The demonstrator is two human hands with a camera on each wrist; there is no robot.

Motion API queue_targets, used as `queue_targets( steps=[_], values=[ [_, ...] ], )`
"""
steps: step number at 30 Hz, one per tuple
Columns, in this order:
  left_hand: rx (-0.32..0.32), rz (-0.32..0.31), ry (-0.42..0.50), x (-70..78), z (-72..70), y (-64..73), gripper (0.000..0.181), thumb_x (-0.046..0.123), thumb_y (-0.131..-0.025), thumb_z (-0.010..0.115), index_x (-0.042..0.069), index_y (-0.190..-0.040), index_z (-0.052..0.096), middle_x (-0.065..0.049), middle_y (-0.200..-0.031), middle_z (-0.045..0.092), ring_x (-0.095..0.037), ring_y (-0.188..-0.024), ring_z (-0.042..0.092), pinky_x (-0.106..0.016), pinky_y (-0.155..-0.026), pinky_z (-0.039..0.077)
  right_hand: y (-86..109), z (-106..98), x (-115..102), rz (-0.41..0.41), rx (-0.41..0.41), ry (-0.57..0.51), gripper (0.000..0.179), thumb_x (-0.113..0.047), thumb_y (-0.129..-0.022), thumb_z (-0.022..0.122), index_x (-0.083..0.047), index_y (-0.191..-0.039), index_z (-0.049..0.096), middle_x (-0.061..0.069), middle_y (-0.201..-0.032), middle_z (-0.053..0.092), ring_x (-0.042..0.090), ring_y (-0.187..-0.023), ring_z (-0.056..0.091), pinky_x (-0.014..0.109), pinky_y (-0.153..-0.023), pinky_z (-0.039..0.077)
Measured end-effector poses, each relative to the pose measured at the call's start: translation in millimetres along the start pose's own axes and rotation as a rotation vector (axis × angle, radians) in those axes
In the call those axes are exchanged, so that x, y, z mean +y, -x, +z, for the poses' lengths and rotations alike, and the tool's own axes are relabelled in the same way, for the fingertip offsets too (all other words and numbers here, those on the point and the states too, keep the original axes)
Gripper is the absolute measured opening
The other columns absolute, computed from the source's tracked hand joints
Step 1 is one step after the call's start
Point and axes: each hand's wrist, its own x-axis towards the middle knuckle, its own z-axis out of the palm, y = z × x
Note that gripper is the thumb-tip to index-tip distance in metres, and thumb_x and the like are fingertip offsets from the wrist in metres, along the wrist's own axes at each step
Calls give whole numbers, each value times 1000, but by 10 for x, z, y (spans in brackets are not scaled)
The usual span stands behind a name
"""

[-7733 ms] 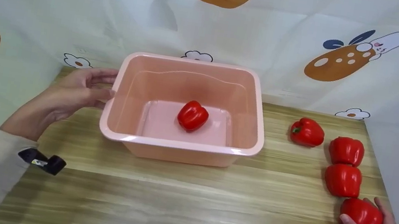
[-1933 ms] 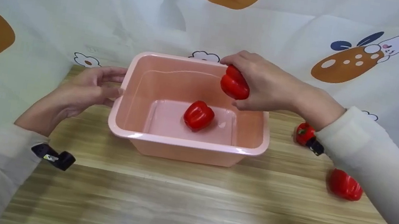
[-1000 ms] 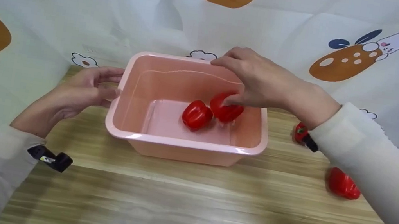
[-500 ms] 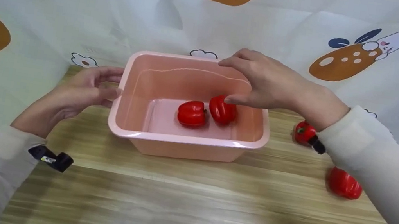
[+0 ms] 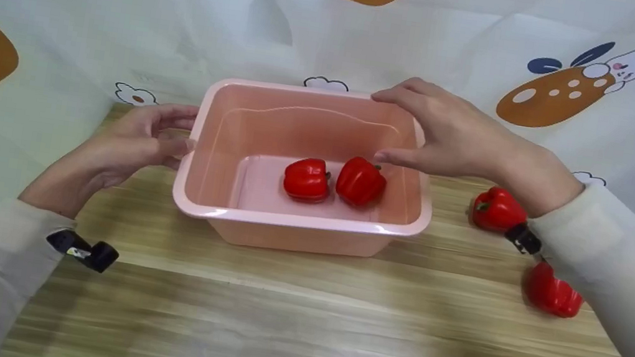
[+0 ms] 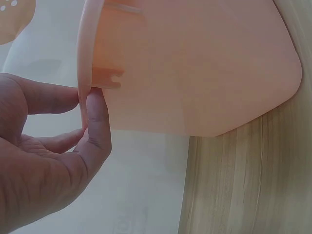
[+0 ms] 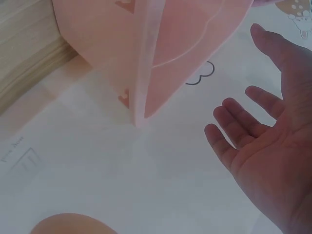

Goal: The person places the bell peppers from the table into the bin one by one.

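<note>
A pink plastic basin stands on the table in the head view, holding two red bell peppers: one mid-floor, the other to its right with its stem turned up. My left hand grips the basin's left rim; the left wrist view shows its fingertips at the rim's lip. My right hand hovers over the basin's back right corner, fingers spread, holding nothing. In the right wrist view this hand is apart from the basin wall.
Right of the basin, a red bell pepper and another lie on the wooden table, both partly behind the right sleeve. A patterned cloth wall rises close behind the basin.
My right hand, earlier gripping a pepper at the table's right, lowered it into the basin, let it go and has drawn up and right. The first pepper has rolled slightly; the left hand stays.
</note>
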Motion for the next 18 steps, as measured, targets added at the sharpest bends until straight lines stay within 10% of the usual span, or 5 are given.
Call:
queue_targets(
  steps=[18],
  values=[
    [12,22,-35,-27,-66,-12,66,5,-99,55,3,-159,26,-21,-153,41,-16,-108,68,-30,-87,64,421,252,289,143,138,-397,70,-43,-87,77,-33,-149,45,-5,-152,51,19,-140,50,53,-118,44]
  ],
)
